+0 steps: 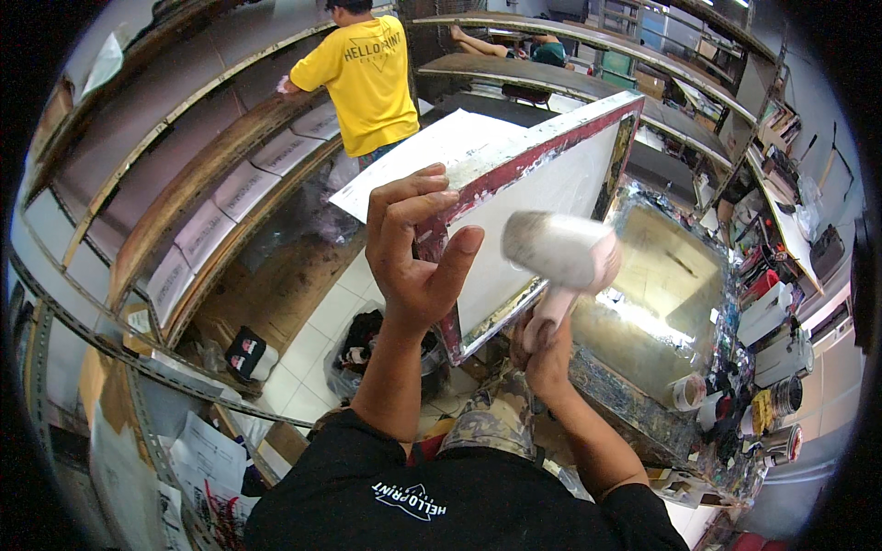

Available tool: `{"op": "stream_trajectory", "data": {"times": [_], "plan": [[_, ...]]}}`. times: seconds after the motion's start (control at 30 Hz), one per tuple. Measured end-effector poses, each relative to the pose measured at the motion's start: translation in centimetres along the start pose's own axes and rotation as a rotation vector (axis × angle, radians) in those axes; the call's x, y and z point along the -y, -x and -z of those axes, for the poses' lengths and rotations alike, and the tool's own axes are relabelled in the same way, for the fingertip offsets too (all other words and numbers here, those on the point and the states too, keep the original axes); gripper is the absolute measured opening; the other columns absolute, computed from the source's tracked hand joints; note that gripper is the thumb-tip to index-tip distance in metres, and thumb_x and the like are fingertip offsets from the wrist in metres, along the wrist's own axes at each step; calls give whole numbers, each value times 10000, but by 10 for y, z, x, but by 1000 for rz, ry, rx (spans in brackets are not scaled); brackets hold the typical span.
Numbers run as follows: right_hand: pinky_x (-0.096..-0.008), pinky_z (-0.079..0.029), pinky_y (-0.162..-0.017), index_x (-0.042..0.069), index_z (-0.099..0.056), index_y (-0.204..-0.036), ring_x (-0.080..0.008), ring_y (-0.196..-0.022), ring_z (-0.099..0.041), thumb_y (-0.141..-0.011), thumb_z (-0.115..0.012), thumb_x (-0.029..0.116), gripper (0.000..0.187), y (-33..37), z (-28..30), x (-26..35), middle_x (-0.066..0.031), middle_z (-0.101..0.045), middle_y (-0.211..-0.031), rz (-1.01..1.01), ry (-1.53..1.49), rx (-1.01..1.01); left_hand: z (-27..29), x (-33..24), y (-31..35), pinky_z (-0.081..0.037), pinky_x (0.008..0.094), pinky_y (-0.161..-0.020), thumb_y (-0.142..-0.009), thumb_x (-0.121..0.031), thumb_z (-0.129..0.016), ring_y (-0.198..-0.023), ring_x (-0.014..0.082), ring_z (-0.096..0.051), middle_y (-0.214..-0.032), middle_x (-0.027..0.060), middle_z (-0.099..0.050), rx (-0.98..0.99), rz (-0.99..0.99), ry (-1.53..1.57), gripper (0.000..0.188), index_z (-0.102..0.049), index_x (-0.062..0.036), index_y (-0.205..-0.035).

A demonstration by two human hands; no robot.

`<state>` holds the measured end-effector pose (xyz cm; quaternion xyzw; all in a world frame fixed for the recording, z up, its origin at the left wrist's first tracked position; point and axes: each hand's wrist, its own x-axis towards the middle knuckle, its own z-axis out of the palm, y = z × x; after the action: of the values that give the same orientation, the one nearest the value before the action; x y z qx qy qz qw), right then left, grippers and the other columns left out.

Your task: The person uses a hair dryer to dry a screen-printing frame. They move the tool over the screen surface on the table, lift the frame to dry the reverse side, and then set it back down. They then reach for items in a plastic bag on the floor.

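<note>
A screen-printing frame (551, 193) stands tilted in front of me, its wooden edges stained dark red and its mesh whitish. At its near left corner, my left hand (413, 243) grips the edge, the thumb on the mesh side. My right hand (547, 354) is closed round the handle of a pale hair dryer (556, 250), slightly smeared by motion. The dryer's barrel is close in front of the mesh, its wide end toward the left. Whether it touches the mesh I cannot tell.
An ink-stained table with a glass panel (657, 294) stands at the right, with tubs (785, 395) along its far side. A person in a yellow shirt (372, 78) works at the racks (211, 156) on the left. A bag-lined bin (367, 344) sits on the tiled floor.
</note>
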<state>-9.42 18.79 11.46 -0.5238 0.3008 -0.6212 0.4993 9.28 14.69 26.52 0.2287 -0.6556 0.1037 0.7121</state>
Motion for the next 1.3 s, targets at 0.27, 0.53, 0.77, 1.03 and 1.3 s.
{"op": "stream_trajectory", "data": {"times": [0.27,0.53,0.77,1.03,1.3], "plan": [[-272,-422,-624,35,-413,-1219,-123,-725,-505,-953,-486,669,692,-3,-6,8,-32,-517,-835,-155,-124,-59,-2,2,3,-508,421,-935,-870,-266,-772,-1106,332,-631,-1088,154,-609,-6,35,22,329,-623,-29,-1043],[-250,-346,-400,76,-347,-1297,-96,-497,-445,-913,-476,739,777,15,-17,-6,-45,-525,-808,30,-3,-33,1,1,0,-509,422,-937,-879,-288,-763,-1112,329,-625,-1093,152,-601,24,-20,-49,341,-624,-29,-1052],[-233,-332,-419,28,-383,-1262,-89,-518,-436,-926,-493,708,766,22,-28,-2,-41,-522,-809,107,-12,10,-1,0,1,-513,427,-934,-892,-303,-753,-1113,328,-624,-1092,149,-596,22,-18,-14,349,-623,-30,-1066],[-283,-431,-565,42,-384,-1362,-130,-659,-506,-1003,-465,573,646,18,-1,-19,-49,-537,-844,20,58,19,-6,7,5,-481,442,-981,-923,-310,-719,-1135,319,-614,-1130,142,-588,17,-20,13,347,-606,-31,-1095],[-254,-417,-556,79,-441,-1214,-109,-648,-487,-1044,-448,486,441,-33,7,-3,-24,-528,-822,-54,-98,-236,-3,7,5,-485,437,-972,-959,-333,-669,-1121,309,-612,-1117,138,-582,26,-43,-42,340,-596,-30,-1094]]}}
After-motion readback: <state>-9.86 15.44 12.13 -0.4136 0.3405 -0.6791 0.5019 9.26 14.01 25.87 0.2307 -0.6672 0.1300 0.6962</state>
